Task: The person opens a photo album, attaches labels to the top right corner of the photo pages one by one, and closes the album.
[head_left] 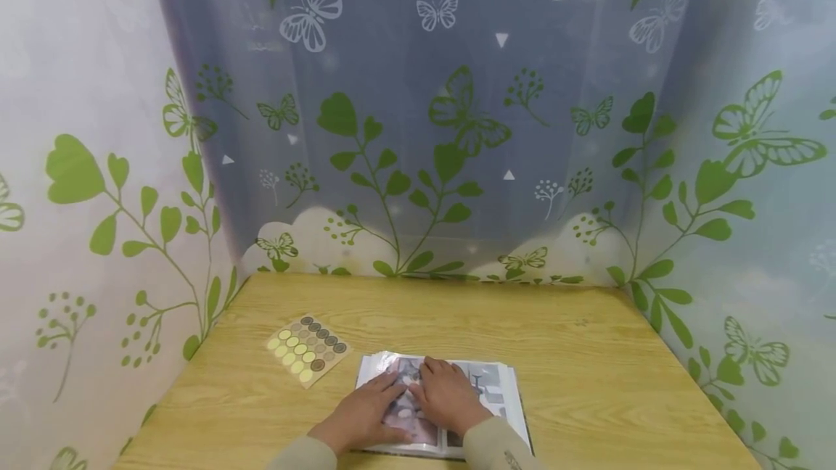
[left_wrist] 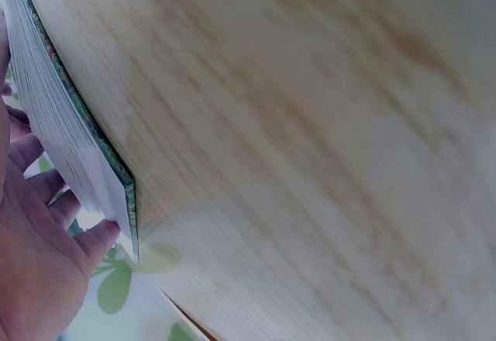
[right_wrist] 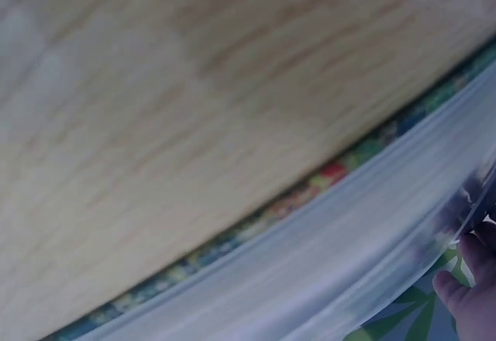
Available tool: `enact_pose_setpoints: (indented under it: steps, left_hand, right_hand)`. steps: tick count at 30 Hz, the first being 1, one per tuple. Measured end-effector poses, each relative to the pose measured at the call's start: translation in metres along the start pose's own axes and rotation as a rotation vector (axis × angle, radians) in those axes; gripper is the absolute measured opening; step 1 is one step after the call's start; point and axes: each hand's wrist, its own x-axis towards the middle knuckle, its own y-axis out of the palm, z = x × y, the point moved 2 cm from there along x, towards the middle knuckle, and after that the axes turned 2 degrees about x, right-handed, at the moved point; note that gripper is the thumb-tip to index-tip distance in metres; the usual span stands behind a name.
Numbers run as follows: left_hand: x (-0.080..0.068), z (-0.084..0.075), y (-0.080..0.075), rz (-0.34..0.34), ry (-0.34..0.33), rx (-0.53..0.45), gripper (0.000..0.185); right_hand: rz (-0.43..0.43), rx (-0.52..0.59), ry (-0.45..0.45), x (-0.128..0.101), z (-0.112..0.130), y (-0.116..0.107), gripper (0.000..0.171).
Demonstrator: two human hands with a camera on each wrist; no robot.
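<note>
A photo album (head_left: pixel 517 412) with clear-sleeved pages lies spread out on the wooden table, pictures on both its pages. My left hand (head_left: pixel 363 412) rests on the left page, fingers extended over the pinkish picture. Over the same picture lie the fingers of my right hand (head_left: pixel 451 394), with its palm near the fold. In the left wrist view the left hand (left_wrist: pixel 43 248) is above the album's thick page stack (left_wrist: pixel 62 124). The right wrist view shows the album's patterned cover edge (right_wrist: pixel 310 190) and part of the right hand (right_wrist: pixel 473 291).
A sheet of round stickers (head_left: pixel 310 350), yellow, tan and dark, lies left of the album. The wood-grain table (head_left: pixel 588 354) meets curtains (head_left: pixel 405 129) printed with leaves and butterflies at the back and on both sides.
</note>
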Motion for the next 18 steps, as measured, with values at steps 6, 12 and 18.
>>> enact_pose_setpoints:
  steps: [6,12,18]
  left_hand:
    - [0.0003,0.0015,0.0012,-0.021,0.024,-0.005,0.088]
    - [0.0008,0.0018,-0.0026,-0.020,0.023,-0.033,0.087]
    - [0.0007,0.0001,-0.0012,-0.002,0.014,-0.019,0.087]
  right_hand:
    - [0.036,0.014,0.023,-0.0017,0.0028,0.0023,0.055]
    - [0.011,-0.004,-0.006,-0.0044,0.0071,-0.0012,0.053]
    - [-0.033,-0.030,-0.039,-0.0100,0.0068,-0.0003,0.049]
